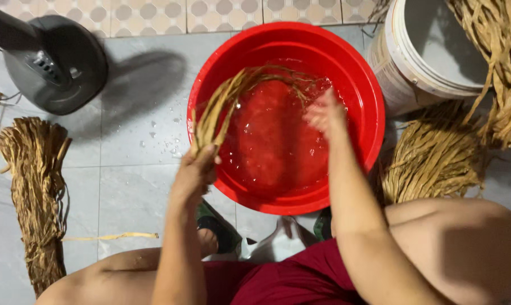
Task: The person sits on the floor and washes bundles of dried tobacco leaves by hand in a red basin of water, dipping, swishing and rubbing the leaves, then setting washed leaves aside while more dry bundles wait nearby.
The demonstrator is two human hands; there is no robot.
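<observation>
Starting at the far left, I see a tied bundle of dry straw-coloured fibre (34, 192) lying on the grey floor tiles (131, 186), with a dark fan base (55, 62) above it. A single loose strip (111, 236) lies near my left knee.

Next comes my left hand (196, 169), fingers wrapped tight around one end of a bunch of wet fibre strands (233, 96). From that fist the strands rise and arch rightward over the red basin (210, 73), which holds water. Their far end reaches my right hand (325, 116), poised over the water inside the basin. That hand is blurred, so I cannot tell whether its fingers pinch the strands or stand apart from them.

Further right stands a white bucket (413, 68), tipped toward the basin. More fibre hangs over its rim (501, 68), and another heap of fibre (430, 158) lies on the floor just beside the basin.
</observation>
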